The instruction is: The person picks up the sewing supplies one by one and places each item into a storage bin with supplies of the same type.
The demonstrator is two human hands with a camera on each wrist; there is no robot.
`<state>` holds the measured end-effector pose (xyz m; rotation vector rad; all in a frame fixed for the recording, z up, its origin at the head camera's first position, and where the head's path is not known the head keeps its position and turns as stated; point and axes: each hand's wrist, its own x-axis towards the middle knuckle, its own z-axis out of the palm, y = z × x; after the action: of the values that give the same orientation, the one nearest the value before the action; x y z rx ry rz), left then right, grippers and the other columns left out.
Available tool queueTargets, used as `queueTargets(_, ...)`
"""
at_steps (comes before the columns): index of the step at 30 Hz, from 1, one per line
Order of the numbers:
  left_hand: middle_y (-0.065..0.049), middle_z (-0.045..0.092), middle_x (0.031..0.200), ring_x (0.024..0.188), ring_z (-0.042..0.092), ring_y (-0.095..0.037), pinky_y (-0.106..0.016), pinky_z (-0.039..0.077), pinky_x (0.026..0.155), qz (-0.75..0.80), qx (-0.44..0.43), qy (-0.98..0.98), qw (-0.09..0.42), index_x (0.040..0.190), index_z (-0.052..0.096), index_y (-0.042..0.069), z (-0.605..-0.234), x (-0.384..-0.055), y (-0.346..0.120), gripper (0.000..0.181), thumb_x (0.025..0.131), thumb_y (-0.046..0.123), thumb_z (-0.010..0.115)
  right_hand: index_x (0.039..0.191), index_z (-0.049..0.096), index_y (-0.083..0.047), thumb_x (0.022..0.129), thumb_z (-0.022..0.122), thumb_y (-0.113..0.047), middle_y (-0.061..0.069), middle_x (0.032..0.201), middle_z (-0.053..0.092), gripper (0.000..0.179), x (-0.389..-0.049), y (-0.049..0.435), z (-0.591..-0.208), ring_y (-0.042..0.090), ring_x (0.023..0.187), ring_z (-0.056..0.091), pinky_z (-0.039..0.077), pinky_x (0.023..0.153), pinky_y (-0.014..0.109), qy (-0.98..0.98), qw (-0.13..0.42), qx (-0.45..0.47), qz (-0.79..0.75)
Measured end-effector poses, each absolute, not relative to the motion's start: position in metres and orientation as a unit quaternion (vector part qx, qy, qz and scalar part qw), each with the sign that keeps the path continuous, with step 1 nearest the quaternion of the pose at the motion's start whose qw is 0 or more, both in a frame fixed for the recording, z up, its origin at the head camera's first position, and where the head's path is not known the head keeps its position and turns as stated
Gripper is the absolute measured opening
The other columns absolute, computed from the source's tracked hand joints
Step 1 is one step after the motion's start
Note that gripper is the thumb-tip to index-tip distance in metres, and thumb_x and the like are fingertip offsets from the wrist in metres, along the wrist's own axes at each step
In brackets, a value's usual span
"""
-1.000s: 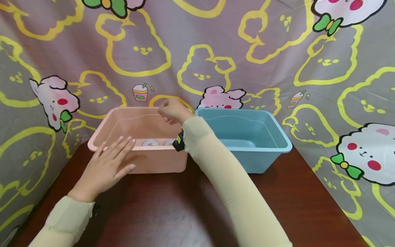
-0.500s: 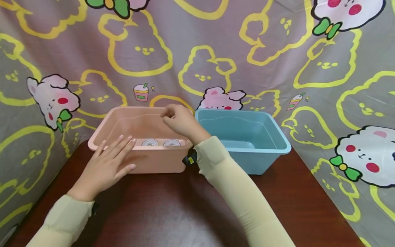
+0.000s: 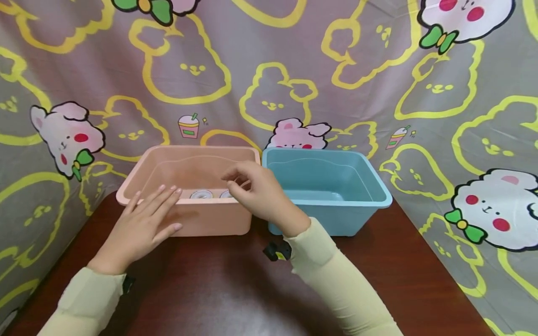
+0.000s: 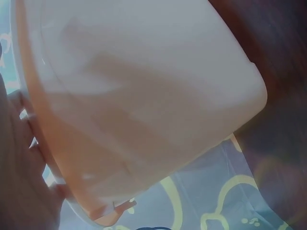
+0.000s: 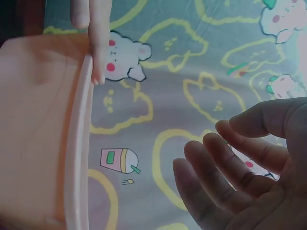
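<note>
My left hand (image 3: 140,226) rests with straight fingers over the front rim of a pink plastic tub (image 3: 206,219); in the left wrist view its fingers (image 4: 26,153) lie along that rim. Two round white discs with a printed edge lie on the tub's floor: one (image 3: 201,194) fully visible, the other (image 3: 225,194) partly behind my right hand (image 3: 265,191). This right hand hovers above the tub's front right corner, fingers loosely bent. In the right wrist view the right hand (image 5: 240,167) has nothing between thumb and fingers.
A blue plastic tub (image 3: 323,217) stands right beside the pink one, on a dark reddish-brown table (image 3: 201,289). Close behind both hangs a grey cartoon-print cloth (image 3: 235,56), which also runs down the left and right sides.
My right hand has drawn back toward me and lower, from above the pink tub's far right part to its front right corner. The left hand stays on the rim.
</note>
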<state>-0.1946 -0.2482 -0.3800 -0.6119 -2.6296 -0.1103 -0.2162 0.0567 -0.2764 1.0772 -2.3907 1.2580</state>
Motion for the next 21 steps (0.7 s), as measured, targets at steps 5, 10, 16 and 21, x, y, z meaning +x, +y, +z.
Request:
queueTargets(5, -0.011, 0.031, 0.164, 0.154, 0.022, -0.030, -0.057, 0.005, 0.123, -0.038, -0.219, -0.950, 0.217, 0.163, 0.024, 0.018, -0.380, -0.196, -0.248, 0.081, 0.098, 0.052, 0.058, 0.106, 0.073, -0.007, 0.095, 0.063, -0.006, 0.005, 0.104, 0.069, 0.014, -0.201, 0.079, -0.286, 0.010, 0.090, 0.063, 0.058, 0.077, 0.026, -0.800, 0.145, 0.376, 0.445)
queueTargets(10, -0.011, 0.031, 0.164, 0.154, 0.022, -0.030, -0.057, 0.006, 0.123, -0.037, -0.219, -0.949, 0.224, 0.163, 0.023, 0.020, -0.380, -0.195, -0.249, 0.081, 0.098, 0.052, 0.058, 0.107, 0.073, -0.009, 0.095, 0.065, -0.007, 0.001, 0.105, 0.069, 0.015, -0.191, 0.099, -0.294, 0.009, 0.093, 0.062, 0.060, 0.078, 0.034, -0.796, 0.169, 0.373, 0.445)
queueTargets(16, -0.012, 0.037, 0.161, 0.148, 0.033, -0.034, -0.062, 0.014, 0.120, -0.037, -0.228, -0.940, 0.252, 0.160, 0.032, 0.016, -0.382, -0.196, -0.249, 0.077, 0.098, 0.056, 0.056, 0.112, 0.073, -0.011, 0.096, 0.066, -0.008, -0.004, 0.107, 0.069, 0.018, -0.179, 0.120, -0.303, 0.010, 0.100, 0.063, 0.059, 0.083, 0.033, -0.807, 0.149, 0.348, 0.453)
queueTargets(21, -0.013, 0.039, 0.160, 0.147, 0.034, -0.034, -0.060, 0.009, 0.121, -0.050, -0.232, -0.933, 0.271, 0.158, 0.036, 0.014, -0.383, -0.197, -0.244, 0.075, 0.099, 0.058, 0.054, 0.114, 0.072, -0.013, 0.096, 0.067, -0.007, -0.005, 0.110, 0.069, 0.020, -0.171, 0.140, -0.314, 0.010, 0.101, 0.064, 0.058, 0.085, 0.034, -0.816, 0.129, 0.319, 0.465)
